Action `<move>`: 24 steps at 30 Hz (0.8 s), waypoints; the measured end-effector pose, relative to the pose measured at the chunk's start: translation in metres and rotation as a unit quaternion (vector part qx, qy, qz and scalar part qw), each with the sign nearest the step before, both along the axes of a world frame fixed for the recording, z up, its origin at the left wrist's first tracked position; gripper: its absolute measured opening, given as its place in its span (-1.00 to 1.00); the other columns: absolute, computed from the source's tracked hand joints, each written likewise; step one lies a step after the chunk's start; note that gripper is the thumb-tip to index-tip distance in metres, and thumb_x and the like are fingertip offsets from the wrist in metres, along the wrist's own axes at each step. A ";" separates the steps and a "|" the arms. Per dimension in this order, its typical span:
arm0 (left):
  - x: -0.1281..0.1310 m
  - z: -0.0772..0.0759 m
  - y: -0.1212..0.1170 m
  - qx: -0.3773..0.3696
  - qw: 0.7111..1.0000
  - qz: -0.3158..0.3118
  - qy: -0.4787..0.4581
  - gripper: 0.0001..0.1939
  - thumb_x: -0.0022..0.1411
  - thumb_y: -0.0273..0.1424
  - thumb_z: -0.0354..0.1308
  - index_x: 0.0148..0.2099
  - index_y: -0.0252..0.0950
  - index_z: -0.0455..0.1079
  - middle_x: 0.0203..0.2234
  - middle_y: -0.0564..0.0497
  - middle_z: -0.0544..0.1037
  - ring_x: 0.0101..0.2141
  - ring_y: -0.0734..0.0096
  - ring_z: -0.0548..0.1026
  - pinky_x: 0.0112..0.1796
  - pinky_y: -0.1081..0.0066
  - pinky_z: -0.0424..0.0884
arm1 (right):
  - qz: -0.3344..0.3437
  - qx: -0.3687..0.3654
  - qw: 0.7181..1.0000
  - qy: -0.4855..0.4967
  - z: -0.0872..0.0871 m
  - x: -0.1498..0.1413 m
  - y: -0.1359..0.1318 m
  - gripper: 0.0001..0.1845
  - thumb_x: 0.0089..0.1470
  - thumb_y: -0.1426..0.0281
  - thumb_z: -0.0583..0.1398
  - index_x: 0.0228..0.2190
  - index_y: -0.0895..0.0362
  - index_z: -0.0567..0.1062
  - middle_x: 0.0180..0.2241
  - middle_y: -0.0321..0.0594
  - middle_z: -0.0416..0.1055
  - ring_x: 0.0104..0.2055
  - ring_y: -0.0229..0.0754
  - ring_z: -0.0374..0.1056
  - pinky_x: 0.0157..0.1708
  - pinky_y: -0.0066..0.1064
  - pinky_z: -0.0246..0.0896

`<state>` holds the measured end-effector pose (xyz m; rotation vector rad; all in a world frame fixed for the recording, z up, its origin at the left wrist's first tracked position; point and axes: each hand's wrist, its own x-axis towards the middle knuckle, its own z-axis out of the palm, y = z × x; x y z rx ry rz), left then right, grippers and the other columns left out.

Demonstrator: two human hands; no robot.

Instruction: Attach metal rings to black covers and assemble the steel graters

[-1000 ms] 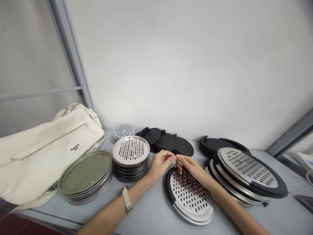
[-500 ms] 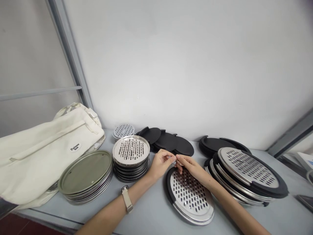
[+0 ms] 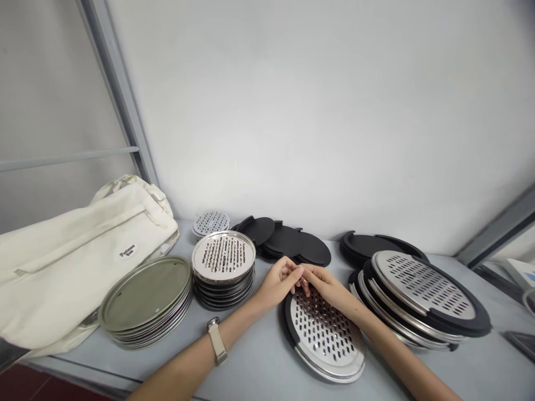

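Centrally, the left hand (image 3: 279,284) and right hand (image 3: 326,284) meet at the fingers above the far edge of a slotted metal disc (image 3: 334,340), which lies on the worktop (image 3: 254,362) with a black rim piece (image 3: 291,326) along its left side. Whether either grip is closed on a small item cannot be told, the bent fingers hiding it. Flanking the disc: left, a plate stack (image 3: 224,259); right, a larger slotted-disc stack (image 3: 428,284).
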<state>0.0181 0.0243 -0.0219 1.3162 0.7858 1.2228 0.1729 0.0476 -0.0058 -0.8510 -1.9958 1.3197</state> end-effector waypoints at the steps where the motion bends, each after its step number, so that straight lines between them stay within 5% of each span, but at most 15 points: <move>1: 0.000 0.000 0.000 -0.003 1.000 -0.004 0.001 -0.52 0.10 0.03 0.19 -0.35 -0.31 0.23 -0.59 0.11 0.38 -0.59 0.60 0.29 -0.53 0.53 0.17 | 0.002 0.001 1.000 0.000 0.000 0.000 0.000 -0.44 0.20 -0.06 -0.03 -0.53 0.13 0.34 -0.58 -0.30 0.28 -0.52 -0.27 0.16 -0.44 -0.41 0.09; 24: -0.003 0.000 -0.001 0.005 1.000 0.013 0.013 -0.56 0.08 -0.03 0.24 -0.41 -0.34 0.28 -0.55 0.08 0.37 -0.49 0.53 0.35 -0.42 0.49 0.24 | -0.010 0.053 0.997 -0.055 0.001 -0.001 -0.004 -0.46 0.26 0.02 -0.08 -0.59 0.11 0.21 -0.60 -0.35 0.18 -0.51 -0.28 0.13 -0.43 -0.43 0.06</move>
